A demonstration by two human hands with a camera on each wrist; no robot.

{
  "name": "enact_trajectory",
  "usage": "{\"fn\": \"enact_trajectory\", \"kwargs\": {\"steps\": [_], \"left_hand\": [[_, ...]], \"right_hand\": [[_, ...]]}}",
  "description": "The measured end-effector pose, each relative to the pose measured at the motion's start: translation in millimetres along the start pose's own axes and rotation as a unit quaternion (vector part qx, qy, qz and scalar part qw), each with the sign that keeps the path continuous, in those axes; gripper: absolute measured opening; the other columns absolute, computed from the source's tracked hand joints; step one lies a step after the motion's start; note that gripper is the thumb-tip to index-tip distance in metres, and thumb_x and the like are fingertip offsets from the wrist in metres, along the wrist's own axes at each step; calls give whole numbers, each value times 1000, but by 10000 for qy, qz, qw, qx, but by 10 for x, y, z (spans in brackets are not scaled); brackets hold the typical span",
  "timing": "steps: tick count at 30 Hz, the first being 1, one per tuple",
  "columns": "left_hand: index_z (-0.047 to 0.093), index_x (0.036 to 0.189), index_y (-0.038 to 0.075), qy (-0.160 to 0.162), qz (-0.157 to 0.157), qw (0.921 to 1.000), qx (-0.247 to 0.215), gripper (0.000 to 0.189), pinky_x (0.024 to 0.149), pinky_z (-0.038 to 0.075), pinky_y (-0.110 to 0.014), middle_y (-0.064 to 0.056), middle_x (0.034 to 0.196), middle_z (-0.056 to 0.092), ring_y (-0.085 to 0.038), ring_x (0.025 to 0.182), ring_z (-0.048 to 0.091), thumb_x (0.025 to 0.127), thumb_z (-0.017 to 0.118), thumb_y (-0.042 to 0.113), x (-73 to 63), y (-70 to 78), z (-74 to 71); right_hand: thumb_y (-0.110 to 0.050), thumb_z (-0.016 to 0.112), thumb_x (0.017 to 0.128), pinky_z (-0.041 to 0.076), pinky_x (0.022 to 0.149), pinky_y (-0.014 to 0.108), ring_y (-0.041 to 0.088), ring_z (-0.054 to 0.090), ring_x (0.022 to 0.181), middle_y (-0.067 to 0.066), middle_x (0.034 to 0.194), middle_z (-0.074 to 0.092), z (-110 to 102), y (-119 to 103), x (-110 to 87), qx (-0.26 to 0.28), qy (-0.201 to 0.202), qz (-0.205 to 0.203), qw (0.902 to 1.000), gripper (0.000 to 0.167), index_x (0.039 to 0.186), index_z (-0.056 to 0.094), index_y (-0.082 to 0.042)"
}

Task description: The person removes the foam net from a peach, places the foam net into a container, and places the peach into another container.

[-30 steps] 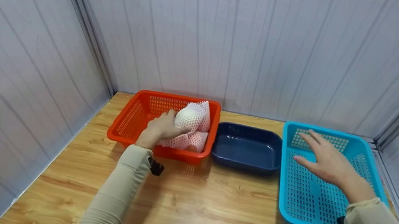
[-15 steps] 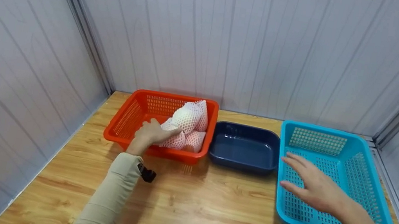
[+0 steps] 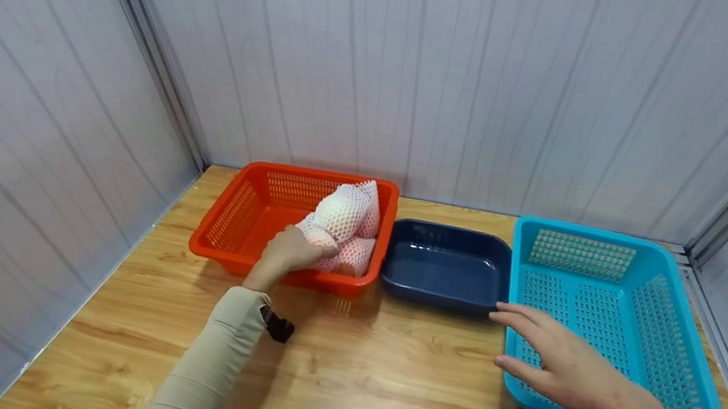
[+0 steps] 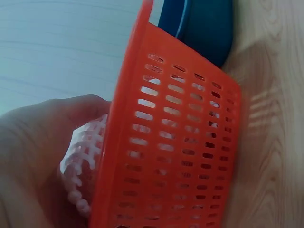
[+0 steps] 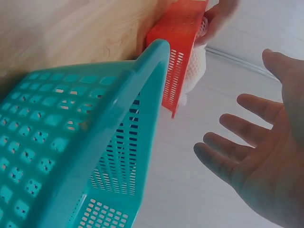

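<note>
My left hand [image 3: 290, 253] reaches over the near rim of the red basket [image 3: 222, 257] and grips a foam-netted fruit [image 3: 319, 235]. In the left wrist view, thumb and palm curl about the netting [image 4: 81, 166] just behind the basket's wall; the fingertips are hidden. More fruits in white and pink foam nets [image 3: 341, 212] lie in the basket's right half, touching one another. Fingers spread and holding nothing, my right hand [image 3: 567, 368] hovers above the near left part of the blue basket [image 3: 705, 385]. The right wrist view shows its bare palm [image 5: 266, 156].
Between the two baskets stands a dark blue dish [image 3: 443, 301], close against both. All three sit on a wooden table [image 3: 365, 392]. Pale panel walls [image 3: 475, 91] enclose the back and both sides.
My left hand first drew back left from the upper fruit, then moved slightly right onto a nearer one and gripped it. My right hand shifted left and nearer, staying spread.
</note>
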State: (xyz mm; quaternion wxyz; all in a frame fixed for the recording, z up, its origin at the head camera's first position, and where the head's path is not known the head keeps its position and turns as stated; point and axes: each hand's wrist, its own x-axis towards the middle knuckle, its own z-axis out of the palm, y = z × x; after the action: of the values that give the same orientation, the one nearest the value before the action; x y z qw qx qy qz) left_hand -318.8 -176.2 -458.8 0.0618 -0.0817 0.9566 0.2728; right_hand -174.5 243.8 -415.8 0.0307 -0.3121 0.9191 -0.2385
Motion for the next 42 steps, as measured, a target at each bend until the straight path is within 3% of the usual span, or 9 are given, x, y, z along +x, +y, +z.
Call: {"fn": "enact_trajectory", "kwargs": {"steps": [8, 19, 25, 29, 35, 42], "left_hand": [[44, 124, -6, 121, 51, 9995, -290, 89, 82, 48, -45, -19, 109, 55, -32, 95, 55, 72, 73, 58, -17, -3, -59], [46, 125, -4, -270, 224, 9960, -821, 82, 81, 48, -39, -17, 111, 55, -27, 96, 54, 76, 72, 55, -31, 9, -243], [48, 121, 0, -408, 344, 9885, -1412, 72, 78, 50, -35, -14, 109, 56, -25, 94, 55, 75, 76, 48, -74, 72, -277], [46, 122, 0, -287, 418, 9876, -1483, 73, 80, 51, -37, -14, 109, 55, -26, 96, 56, 72, 80, 42, -125, 113, -282], [46, 122, 2, -229, 830, 9789, -1853, 69, 80, 52, -39, -15, 110, 56, -28, 99, 57, 70, 83, 30, -181, 167, -288], [46, 125, 6, -290, 1201, 9678, -2192, 70, 82, 52, -39, -12, 116, 54, -26, 103, 56, 69, 84, 25, -218, 195, -313]], "right_hand": [[-57, 49, 95, 41, 100, 49, 23, 41, 132, 1, 145, 44, 14, -18, 16, -85, -1, -24, 10000, 61, 141, 48, -17], [-53, 49, 96, 43, 97, 50, 26, 46, 128, 2, 139, 49, 22, 16, -37, -35, -17, -179, 9998, 55, 137, 51, -15], [-51, 50, 97, 45, 95, 47, 23, 49, 124, 0, 135, 52, 65, 32, -79, -53, -6, -159, 9999, 54, 135, 53, -14], [-47, 52, 97, 47, 92, 45, 20, 51, 121, -2, 132, 54, 94, 33, -104, -62, 75, -294, 9995, 49, 133, 54, -14], [-46, 54, 97, 48, 91, 45, 19, 53, 119, -3, 129, 56, 103, 26, -109, 54, 50, -303, 9995, 47, 133, 55, -15], [-48, 53, 97, 48, 91, 46, 20, 54, 118, -1, 128, 57, 100, 21, -84, 146, -11, -269, 9995, 48, 132, 56, -15]]}}
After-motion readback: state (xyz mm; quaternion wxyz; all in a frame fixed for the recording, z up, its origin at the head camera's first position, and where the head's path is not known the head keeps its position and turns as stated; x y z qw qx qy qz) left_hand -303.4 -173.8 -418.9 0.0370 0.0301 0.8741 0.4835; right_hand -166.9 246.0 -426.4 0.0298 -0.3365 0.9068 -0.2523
